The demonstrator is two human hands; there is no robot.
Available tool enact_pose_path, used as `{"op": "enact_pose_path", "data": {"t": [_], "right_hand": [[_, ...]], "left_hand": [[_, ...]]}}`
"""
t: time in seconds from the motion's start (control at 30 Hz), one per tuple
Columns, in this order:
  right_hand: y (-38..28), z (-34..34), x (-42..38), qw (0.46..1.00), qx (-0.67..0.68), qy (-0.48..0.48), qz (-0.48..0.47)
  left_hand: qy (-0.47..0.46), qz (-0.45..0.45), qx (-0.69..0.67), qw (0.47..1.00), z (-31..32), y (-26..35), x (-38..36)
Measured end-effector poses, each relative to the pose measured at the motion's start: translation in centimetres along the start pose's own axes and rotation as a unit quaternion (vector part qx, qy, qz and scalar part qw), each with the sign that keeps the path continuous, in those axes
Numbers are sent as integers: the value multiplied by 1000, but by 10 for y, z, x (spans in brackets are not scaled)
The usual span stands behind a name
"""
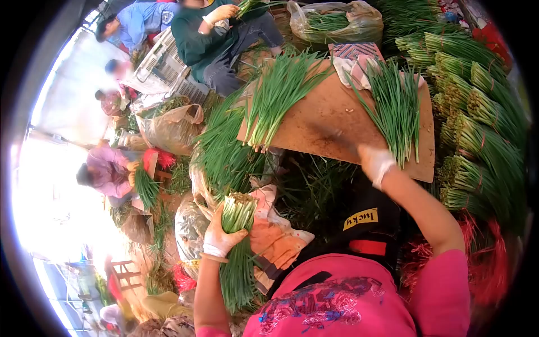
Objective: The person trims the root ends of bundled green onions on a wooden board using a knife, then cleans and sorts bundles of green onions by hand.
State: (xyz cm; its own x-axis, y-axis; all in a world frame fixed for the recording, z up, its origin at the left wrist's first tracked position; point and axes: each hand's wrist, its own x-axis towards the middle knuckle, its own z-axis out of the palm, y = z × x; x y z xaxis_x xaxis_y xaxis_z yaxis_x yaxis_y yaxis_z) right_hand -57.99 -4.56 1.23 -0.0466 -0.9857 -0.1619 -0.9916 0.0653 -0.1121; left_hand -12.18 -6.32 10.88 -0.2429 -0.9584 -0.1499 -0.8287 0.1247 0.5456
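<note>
My left hand (224, 232) is wrapped round a thick bundle of green stalks (239, 213), pale cut ends up and leaves hanging below. My right hand (373, 162) is at the near edge of a brown board (320, 121), closed on a dark blade (334, 133) that is blurred by motion. On the board, one loose pile of green stalks (283, 92) lies at the left and another pile (396, 109) at the right. Both hands wear pale gloves or wraps.
Tied bundles (477, 129) are stacked along the right. Red ties (488, 264) hang below them. A clear bag of stalks (337, 21) sits behind the board. Several co-workers are at the left and back, one in purple (109, 171). More loose stalks (224, 151) lie left of the board.
</note>
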Motion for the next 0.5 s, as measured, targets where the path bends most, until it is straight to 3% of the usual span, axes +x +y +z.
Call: {"op": "enact_pose_path", "data": {"t": [0.07, 0.1, 0.23, 0.27, 0.3, 0.37, 0.43, 0.5], "right_hand": [[-21, -14, -31, 982, 139, -5, -128], [-26, -30, -38, 974, 162, -85, -132], [18, -6, -10, 972, 174, 144, -69], [48, 14, 8, 944, 111, 287, -122], [49, -32, 8, 977, 146, 153, 13], [61, -58, 29, 980, 162, 27, 114], [53, -8, 44, 997, 52, 34, 51], [9, -23, 6, 990, 97, -96, -48]], "left_hand": [[-23, -1, 6, 1000, -2, 15, 5], [-31, 9, -8, 999, -3, 26, 9], [-59, 17, -27, 998, -3, 63, 30], [-59, 24, -11, 998, -1, 69, 37], [-61, 35, 6, 998, 1, 77, 43], [-61, 56, 30, 996, 2, 107, 53], [-59, 75, 31, 995, 4, 123, 65], [-54, 88, 10, 995, 10, 127, 79]]}}
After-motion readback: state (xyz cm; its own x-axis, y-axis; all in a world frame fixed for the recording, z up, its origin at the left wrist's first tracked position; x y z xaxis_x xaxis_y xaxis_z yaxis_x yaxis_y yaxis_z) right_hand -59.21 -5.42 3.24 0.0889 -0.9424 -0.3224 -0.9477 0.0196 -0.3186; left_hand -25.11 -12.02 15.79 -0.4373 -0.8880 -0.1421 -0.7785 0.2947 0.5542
